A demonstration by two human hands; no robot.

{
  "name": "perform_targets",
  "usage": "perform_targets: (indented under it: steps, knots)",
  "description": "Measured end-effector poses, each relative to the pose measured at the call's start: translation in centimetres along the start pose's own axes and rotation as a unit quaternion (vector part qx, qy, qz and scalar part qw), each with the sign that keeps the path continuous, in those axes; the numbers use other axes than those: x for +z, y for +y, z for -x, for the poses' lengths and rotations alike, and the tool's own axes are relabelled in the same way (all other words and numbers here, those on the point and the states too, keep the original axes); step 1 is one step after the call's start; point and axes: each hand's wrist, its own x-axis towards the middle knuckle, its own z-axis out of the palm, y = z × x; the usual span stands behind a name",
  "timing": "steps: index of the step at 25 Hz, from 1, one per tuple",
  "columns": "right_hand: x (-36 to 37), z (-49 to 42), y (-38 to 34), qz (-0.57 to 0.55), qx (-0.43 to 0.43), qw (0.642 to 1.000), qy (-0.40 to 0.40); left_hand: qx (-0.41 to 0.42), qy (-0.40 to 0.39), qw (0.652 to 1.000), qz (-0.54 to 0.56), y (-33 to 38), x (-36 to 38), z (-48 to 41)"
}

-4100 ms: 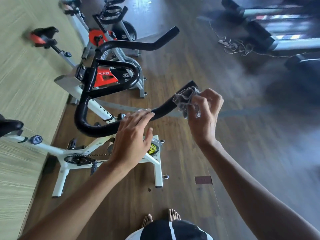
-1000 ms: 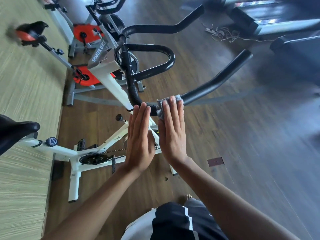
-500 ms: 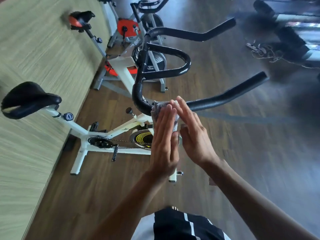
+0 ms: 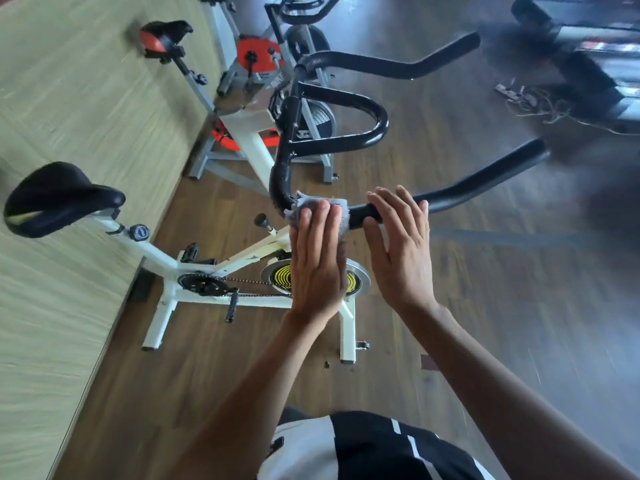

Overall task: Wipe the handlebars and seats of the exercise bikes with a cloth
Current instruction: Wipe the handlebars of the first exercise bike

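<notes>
Over wood floor (image 4: 485, 306), flat left hand (image 4: 317, 268) presses cloth (image 4: 311, 206) on handlebar (image 4: 467, 192); right hand (image 4: 401, 251) open.

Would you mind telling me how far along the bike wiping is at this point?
Nothing can be confirmed finished from this view. In hand: the left hand presses the grey cloth flat against the near handlebar, while the right hand rests on the bar beside it. Not being touched: the black seat of this bike and the second bike's red and black seat.
</notes>
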Motion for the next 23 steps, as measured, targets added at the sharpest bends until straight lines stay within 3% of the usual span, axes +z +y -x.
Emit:
perform_targets:
  steps: [5,11,17,23]
  knots:
    - [2.7,0.2,-2.5,-0.003,0.086,0.993,0.086,0.089,-0.019,0.989,0.121,-5.2,-1.4,-1.0]
    - [5.9,-0.1,-4.6,-0.017,0.173,0.964,0.202,0.220,-0.090,0.946,0.219,-10.4,-2.2,-3.5]
    - [7.0,-0.9,-5.5,-0.027,0.257,0.933,0.252,0.299,-0.170,0.885,0.313,-14.0,-2.4,-6.4]
    - [8.0,-1.7,-6.2,-0.027,0.301,0.913,0.274,0.315,-0.179,0.851,0.381,-16.5,-0.5,-9.6]
